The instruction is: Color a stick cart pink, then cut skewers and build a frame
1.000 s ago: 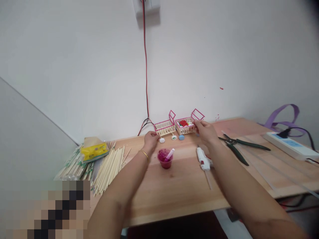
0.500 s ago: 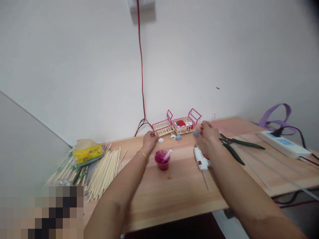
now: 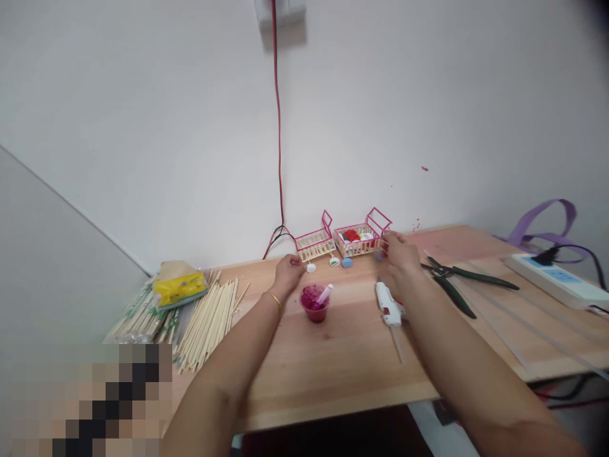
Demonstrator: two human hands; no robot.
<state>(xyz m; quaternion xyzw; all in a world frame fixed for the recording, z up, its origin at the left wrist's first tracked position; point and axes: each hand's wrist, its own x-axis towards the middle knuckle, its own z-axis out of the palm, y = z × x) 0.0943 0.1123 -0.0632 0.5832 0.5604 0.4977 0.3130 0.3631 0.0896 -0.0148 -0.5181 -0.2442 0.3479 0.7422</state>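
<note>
Two miniature carts made of thin sticks with pink rims and raised pink handles stand side by side near the wall. The left cart (image 3: 314,242) shows bare slats and rests on white disc wheels; the right cart (image 3: 351,244) holds red and white items and has blue disc wheels. My left hand (image 3: 288,274) is closed, fingertips against the near left corner of the left cart. At the right cart's right end, my right hand (image 3: 400,252) has its fingers curled round the corner, partly hiding a blue wheel. Exact finger contact is hard to see.
A cup of magenta paint (image 3: 314,304) with a white-handled tool stands between my forearms. A glue gun (image 3: 389,304) lies by my right forearm, green-handled pliers (image 3: 451,279) beyond it. Right is a power strip (image 3: 556,279); left are loose sticks (image 3: 212,324) and a yellow packet (image 3: 181,289).
My right hand has moved slightly left, in against the right cart's end. My left hand stays by the left cart's corner. The whole view has shifted a little.
</note>
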